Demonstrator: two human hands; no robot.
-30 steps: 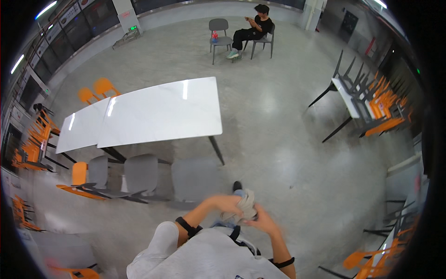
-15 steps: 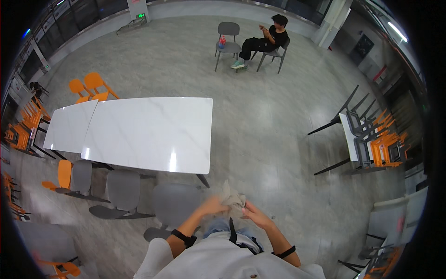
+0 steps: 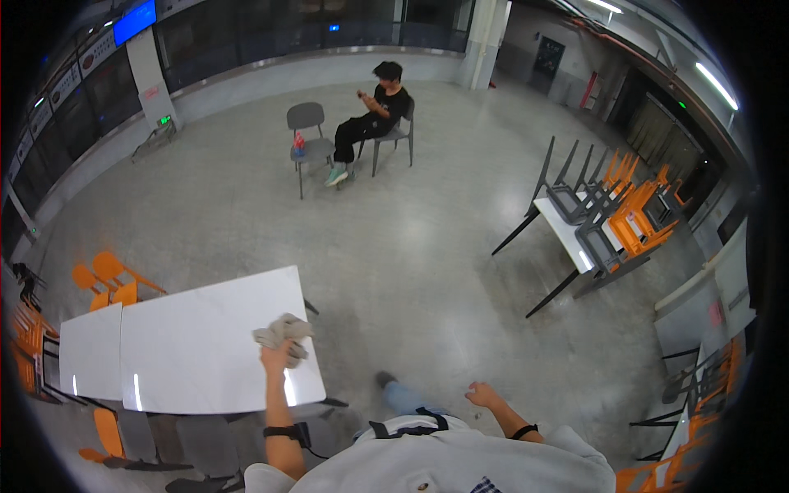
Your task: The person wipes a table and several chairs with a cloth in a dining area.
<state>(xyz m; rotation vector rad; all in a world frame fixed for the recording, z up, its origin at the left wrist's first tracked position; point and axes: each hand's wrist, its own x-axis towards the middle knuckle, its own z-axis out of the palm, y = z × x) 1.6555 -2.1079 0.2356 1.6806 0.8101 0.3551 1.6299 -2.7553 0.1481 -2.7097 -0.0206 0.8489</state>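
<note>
A crumpled beige-grey cloth (image 3: 285, 330) is gripped in my left hand (image 3: 276, 357), which reaches forward at the right end of a white marbled table (image 3: 197, 345). Part of the cloth appears over the tabletop and part extends past its right edge; whether it touches the surface I cannot tell. Off to the right of my body, my right hand (image 3: 483, 394) hangs above the floor. Its fingers are loosely curled, with nothing visible in them.
Grey chairs (image 3: 205, 444) line the table's near side, orange chairs (image 3: 111, 267) its far side. Ahead, a person (image 3: 382, 111) sits beside a grey chair (image 3: 306, 117) bearing a red-and-blue bottle (image 3: 299, 145). Chairs are stacked on a white table (image 3: 563, 234) at right.
My two hands have parted. My left hand has carried the cloth left and forward to the table, while my right hand has let go of it. My view has swung right and lifted.
</note>
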